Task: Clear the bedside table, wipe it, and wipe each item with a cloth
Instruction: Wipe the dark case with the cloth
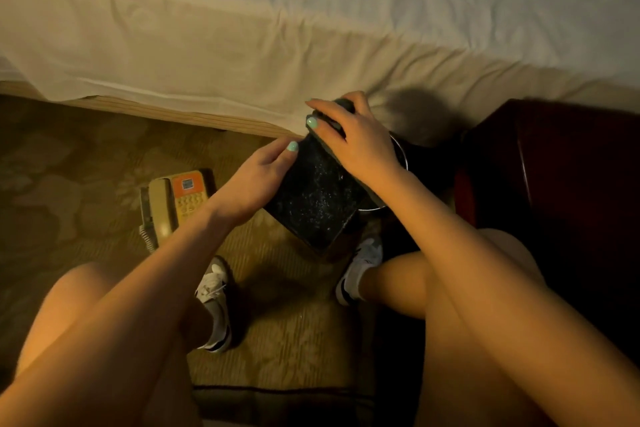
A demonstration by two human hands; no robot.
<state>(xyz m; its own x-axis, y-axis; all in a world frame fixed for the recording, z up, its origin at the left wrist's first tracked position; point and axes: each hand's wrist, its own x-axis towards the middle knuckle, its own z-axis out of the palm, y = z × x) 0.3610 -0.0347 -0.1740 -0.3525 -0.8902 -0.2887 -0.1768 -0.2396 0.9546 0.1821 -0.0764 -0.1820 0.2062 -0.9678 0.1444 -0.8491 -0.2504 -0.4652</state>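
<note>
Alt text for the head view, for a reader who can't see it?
A person's left hand holds a dark flat panel while the right hand holds a dark cloth against its far end. A telephone lies on the carpet beside a bed.

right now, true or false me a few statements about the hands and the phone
The left hand grips the dark speckled tray. True.
The right hand is empty. False: it holds a dark cloth against the tray.
The telephone sits on the bed. False: it lies on the carpet.
The handset rests on the telephone's cradle. True.
</note>
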